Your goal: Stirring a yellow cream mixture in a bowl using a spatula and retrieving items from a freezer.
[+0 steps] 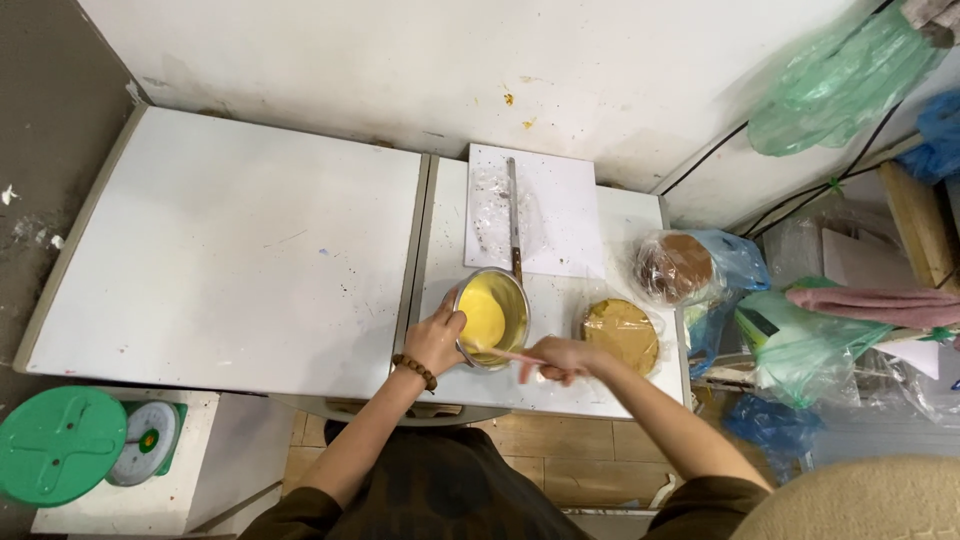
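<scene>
Head view: my left hand [436, 340] grips the rim of the metal bowl [492, 318] of yellow batter on the white table [240, 250]; my right hand [558, 357] clasps a spatula [512, 355] dipping in. Wrapped cake [622, 335] sits just beside.

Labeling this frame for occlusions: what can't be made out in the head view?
- Spatula tip: sunk in the yellow batter of the metal pot.
- Right hand grip: too small and blurred.
- Left hand fingertips: hidden behind the pot's rim.
- Scale dial: partly covered by the green lid, too small to read.
</scene>
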